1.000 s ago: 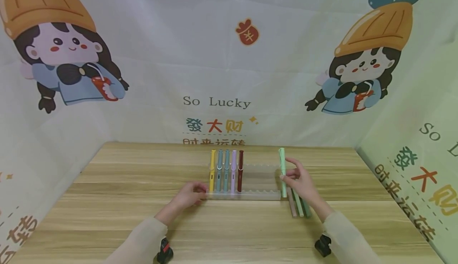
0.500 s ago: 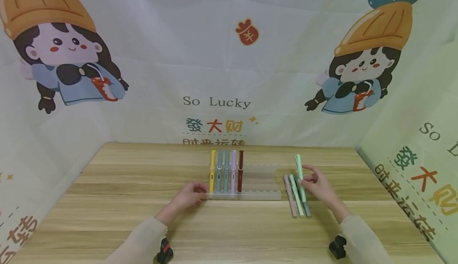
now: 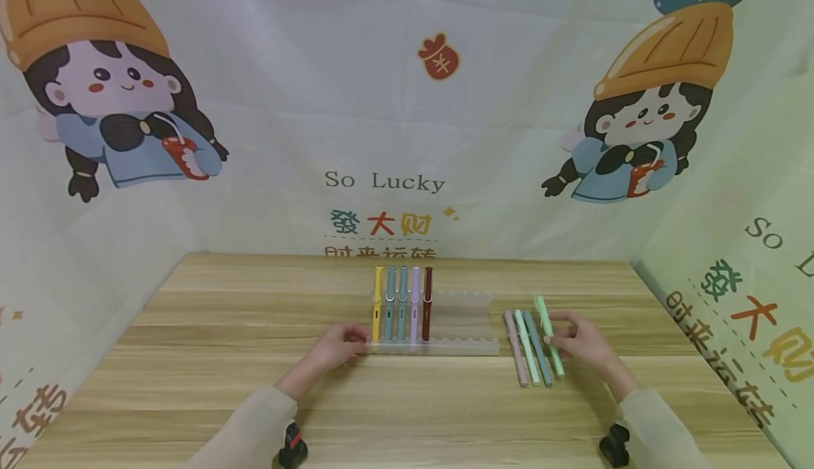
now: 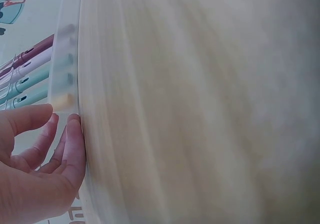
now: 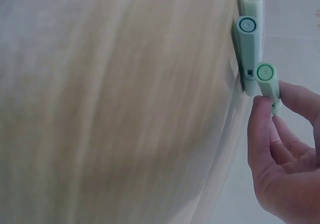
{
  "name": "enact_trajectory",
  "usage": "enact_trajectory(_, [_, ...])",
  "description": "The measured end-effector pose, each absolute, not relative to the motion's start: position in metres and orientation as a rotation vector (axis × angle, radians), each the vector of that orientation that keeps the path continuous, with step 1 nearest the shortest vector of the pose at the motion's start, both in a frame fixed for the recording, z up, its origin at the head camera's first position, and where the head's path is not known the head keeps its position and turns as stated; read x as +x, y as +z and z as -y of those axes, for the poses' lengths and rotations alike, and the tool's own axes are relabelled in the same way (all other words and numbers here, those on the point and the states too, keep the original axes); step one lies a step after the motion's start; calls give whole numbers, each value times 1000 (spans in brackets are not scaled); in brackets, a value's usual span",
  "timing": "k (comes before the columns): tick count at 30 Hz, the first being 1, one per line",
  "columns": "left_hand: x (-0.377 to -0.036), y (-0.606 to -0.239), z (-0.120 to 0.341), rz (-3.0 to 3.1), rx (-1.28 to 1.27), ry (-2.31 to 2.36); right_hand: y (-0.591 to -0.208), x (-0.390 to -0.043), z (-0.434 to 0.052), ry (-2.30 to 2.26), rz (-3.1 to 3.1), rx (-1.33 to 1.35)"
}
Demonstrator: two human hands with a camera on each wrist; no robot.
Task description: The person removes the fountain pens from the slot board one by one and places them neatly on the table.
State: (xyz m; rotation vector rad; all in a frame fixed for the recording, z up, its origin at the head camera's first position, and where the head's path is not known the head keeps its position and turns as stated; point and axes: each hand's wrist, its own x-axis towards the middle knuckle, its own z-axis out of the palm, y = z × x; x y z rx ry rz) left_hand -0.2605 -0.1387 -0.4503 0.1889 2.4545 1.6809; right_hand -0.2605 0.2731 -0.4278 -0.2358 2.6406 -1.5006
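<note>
The right hand (image 3: 581, 342) pinches a mint green pen (image 3: 549, 335) by its barrel, just beside three other pens (image 3: 526, 347) lying on the wooden table (image 3: 222, 356); looks like a light, stiff plastic thing, a bit slick, so gripping mid-barrel seems the sensible spot; the left hand (image 3: 337, 345) rests with curled fingers touching the clear pen rack (image 3: 461, 345), which holds five pens.

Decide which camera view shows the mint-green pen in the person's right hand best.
The head view: the mint-green pen shows full length, pinched by the right hand beside three pens on the table. The right wrist view shows only its round end. The left wrist view misses it.
</note>
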Motion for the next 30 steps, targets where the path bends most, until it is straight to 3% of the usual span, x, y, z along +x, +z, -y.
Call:
enact_trajectory(26, [-259, -450, 139, -2463, 180, 1673, -435, -259, -272, -1336, -2674, -156])
enact_trajectory(30, [-266, -462, 145, -2421, 294, 1728, -437, -259, -272, -1336, -2678, -147])
